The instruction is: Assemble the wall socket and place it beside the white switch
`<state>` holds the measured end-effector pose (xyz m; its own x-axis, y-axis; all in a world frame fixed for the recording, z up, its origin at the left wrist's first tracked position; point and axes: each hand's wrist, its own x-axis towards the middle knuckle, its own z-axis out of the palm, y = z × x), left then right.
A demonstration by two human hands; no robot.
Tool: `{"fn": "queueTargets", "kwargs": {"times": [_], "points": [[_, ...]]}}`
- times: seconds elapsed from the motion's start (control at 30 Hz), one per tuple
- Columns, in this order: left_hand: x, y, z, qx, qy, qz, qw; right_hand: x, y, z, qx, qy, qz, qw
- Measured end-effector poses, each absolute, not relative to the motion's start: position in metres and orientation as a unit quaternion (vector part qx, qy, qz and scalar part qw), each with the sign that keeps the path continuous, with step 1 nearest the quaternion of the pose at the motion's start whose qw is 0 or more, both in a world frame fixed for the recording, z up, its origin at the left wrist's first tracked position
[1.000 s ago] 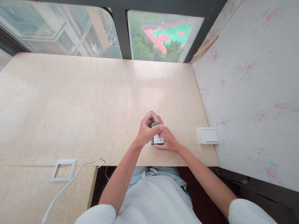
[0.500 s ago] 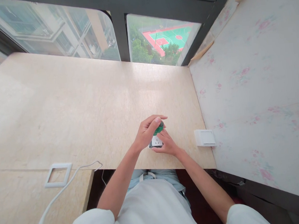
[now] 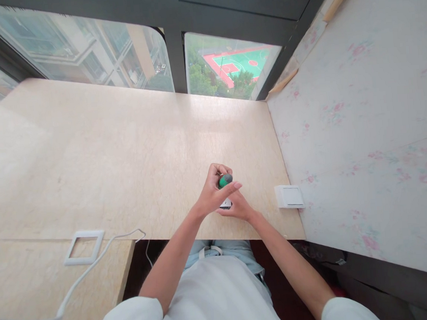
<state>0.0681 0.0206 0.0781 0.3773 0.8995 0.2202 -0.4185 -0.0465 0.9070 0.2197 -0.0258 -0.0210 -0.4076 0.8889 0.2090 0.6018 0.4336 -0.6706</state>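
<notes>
My left hand [image 3: 213,192] is closed around a green-handled screwdriver [image 3: 224,180], which stands upright over a small white socket module [image 3: 226,204]. My right hand [image 3: 239,206] grips that socket from the right and below, holding it on the beige marble-look tabletop [image 3: 124,152] near its front edge. Most of the socket is hidden by my fingers.
A white wall switch [image 3: 289,196] lies at the table's right edge by the floral wallpapered wall [image 3: 361,118]. A white square frame [image 3: 84,240] and a white cable [image 3: 79,284] lie on the lower surface at left. Windows run along the far edge.
My left hand's fingers have shifted around the screwdriver handle, closing tighter over it. The socket is more covered now. The view has tilted slightly.
</notes>
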Motion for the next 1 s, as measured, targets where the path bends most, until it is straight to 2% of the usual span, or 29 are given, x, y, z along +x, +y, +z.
{"fn": "queueTargets", "kwargs": {"times": [0.23, 0.5, 0.87, 1.0], "points": [[0.060, 0.021, 0.083, 0.557, 0.223, 0.476, 0.644, 0.222, -0.024, -0.029, -0.465, -0.814, 0.214, 0.275], [0.062, 0.028, 0.076, 0.450, 0.217, 0.497, 0.710, 0.222, -0.024, -0.028, -0.465, -0.806, 0.227, 0.287], [0.062, 0.027, 0.075, 0.514, 0.239, 0.498, 0.656, 0.224, -0.023, -0.036, -0.457, -0.811, 0.211, 0.300], [0.061, 0.027, 0.079, 0.486, 0.250, 0.490, 0.679, 0.224, -0.023, -0.035, -0.450, -0.814, 0.207, 0.305]]}}
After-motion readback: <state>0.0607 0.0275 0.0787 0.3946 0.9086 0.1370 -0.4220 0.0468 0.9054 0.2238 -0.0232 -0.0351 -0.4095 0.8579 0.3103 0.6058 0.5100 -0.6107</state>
